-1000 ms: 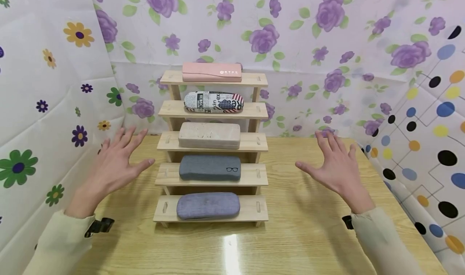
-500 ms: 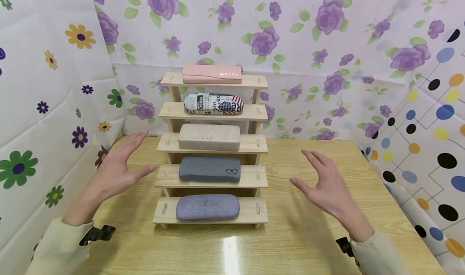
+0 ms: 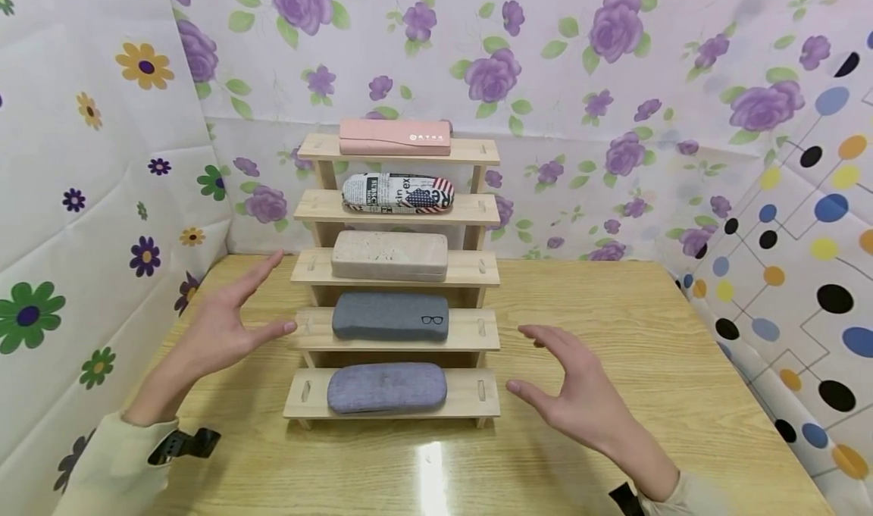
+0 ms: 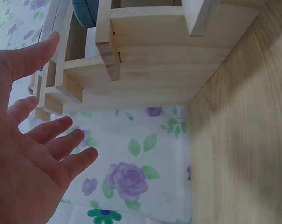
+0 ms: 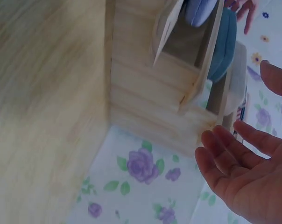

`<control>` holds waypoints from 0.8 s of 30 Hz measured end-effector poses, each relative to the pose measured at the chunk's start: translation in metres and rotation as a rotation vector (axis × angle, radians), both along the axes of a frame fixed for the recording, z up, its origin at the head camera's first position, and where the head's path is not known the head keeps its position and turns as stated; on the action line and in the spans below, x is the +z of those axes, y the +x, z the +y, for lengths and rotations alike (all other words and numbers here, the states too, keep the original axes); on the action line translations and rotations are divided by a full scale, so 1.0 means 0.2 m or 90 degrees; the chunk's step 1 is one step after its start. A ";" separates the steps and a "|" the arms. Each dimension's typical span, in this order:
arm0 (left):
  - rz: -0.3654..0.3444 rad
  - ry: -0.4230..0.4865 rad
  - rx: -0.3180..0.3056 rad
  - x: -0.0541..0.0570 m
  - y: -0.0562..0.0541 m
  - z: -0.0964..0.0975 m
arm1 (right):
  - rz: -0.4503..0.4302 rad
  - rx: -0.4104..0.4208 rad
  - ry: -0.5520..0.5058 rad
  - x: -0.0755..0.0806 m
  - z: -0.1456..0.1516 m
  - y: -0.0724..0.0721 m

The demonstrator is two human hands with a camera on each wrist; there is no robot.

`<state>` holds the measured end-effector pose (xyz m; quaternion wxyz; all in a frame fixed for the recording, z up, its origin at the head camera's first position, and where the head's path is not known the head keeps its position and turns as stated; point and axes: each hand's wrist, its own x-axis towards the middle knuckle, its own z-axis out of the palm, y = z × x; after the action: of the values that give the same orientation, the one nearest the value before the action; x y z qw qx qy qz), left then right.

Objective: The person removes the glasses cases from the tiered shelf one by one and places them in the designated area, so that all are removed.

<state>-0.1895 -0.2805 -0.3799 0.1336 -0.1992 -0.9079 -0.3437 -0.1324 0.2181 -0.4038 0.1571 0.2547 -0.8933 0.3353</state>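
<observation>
A stepped wooden rack [image 3: 470, 401] holds several glasses cases, one per tier. From top down, in the head view, they are a pink case [image 3: 394, 139], a newspaper-print case [image 3: 398, 193], a cream case [image 3: 390, 257], a grey-blue case [image 3: 390, 317] with a small glasses drawing, and a lavender case [image 3: 387, 389]. My left hand [image 3: 221, 330] hovers at the rack's left side, thumb apart from the fingers, holding nothing. On the right, my right hand [image 3: 580, 395] is raised near the two lowest tiers, its fingers loosely bent and nothing between them.
The rack stands on a wood-grain table [image 3: 586, 296]. Flowered cloth [image 3: 546, 84] hangs behind it. Patterned cloth also lines the left side [image 3: 102, 220] and the right side [image 3: 805, 273].
My right hand has moved left and toward the front, closer to the rack's lower tiers. The left hand has turned slightly, its fingers drawn together. The cases stay put.
</observation>
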 end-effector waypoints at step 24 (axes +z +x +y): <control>-0.040 0.083 -0.081 -0.10 -0.02 0.01 | -0.051 0.121 -0.052 -0.14 -0.27 0.03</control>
<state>-0.1937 -0.2785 -0.3992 0.0956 -0.2363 -0.8731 -0.4156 -0.1269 0.1641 -0.4317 0.0994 0.3178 -0.8563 0.3949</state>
